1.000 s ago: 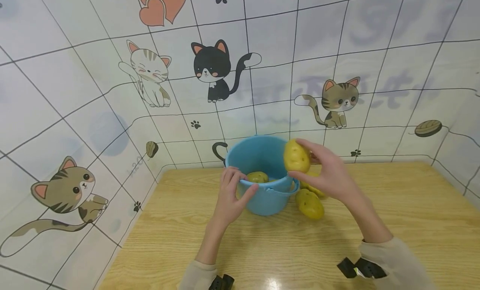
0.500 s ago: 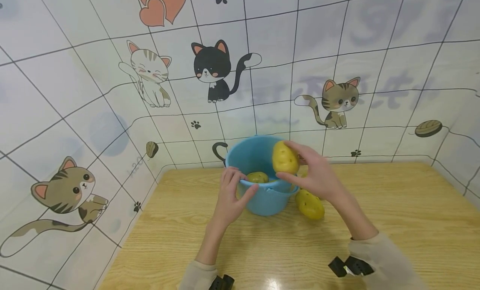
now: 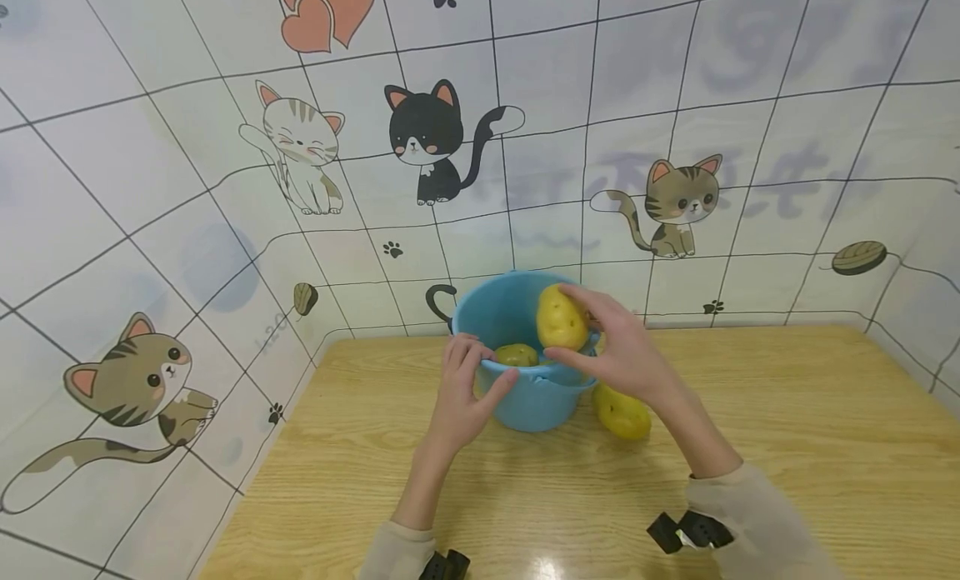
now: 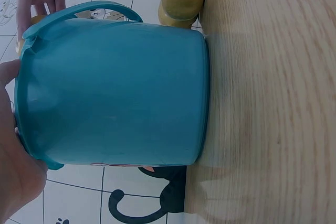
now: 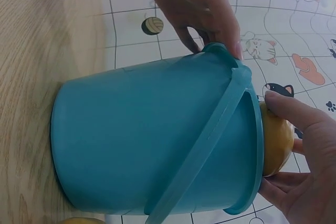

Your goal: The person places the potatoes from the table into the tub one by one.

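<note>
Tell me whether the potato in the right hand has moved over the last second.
Yes. The potato in the right hand has shifted left, from outside the blue bucket's right rim to above its opening.

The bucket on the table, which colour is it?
The bucket is plain teal-blue; the right wrist view shows it best.

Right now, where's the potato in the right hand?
Head view: the potato is held by the right hand just above the bucket opening, at its right rim.
</note>
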`<state>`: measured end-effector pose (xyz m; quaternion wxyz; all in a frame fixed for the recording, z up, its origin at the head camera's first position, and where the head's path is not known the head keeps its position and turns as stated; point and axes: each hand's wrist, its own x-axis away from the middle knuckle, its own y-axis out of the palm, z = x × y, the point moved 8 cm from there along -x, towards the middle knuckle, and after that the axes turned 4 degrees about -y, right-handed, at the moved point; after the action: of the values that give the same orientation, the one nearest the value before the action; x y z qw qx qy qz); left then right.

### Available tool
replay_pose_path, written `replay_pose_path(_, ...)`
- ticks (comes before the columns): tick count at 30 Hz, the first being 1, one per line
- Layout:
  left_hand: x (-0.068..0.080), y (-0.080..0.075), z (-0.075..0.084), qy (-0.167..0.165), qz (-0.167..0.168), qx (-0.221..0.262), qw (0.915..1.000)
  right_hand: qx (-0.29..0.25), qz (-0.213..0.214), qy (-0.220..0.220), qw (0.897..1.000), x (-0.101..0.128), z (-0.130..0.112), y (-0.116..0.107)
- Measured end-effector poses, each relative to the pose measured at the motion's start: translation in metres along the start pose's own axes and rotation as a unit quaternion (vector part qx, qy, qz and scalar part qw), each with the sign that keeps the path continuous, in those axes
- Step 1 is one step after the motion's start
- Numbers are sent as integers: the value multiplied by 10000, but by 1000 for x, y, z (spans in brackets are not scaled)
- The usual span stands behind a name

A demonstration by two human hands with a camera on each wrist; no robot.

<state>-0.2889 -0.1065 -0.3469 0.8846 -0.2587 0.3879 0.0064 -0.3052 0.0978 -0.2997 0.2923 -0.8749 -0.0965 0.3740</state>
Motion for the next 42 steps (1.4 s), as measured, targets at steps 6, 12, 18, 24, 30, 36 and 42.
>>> replay_pose_path(6,0,0,0,47,12,-11,10000,9,19,-72,10000,0,0,3)
replay_pose_path(12,0,0,0,74,35,-7,10000,61,186,-133,9997,1,1,3)
replay_pose_path(18,0,0,0,76,52,-8,10000,97,496,-325,9982,2,0,-2)
replay_pose_path(24,0,0,0,72,57,-4,10000,173,634,-496,9966,5,-2,-5)
replay_pose_path(30,-1,0,0,55,75,-25,10000,152,737,-571,9955,9,-2,-8)
replay_pose_path(36,0,0,0,37,79,-28,10000,115,826,-516,9952,17,3,-13)
replay_pose_path(42,0,0,0,44,72,-18,10000,127,918,-536,9943,25,8,-18)
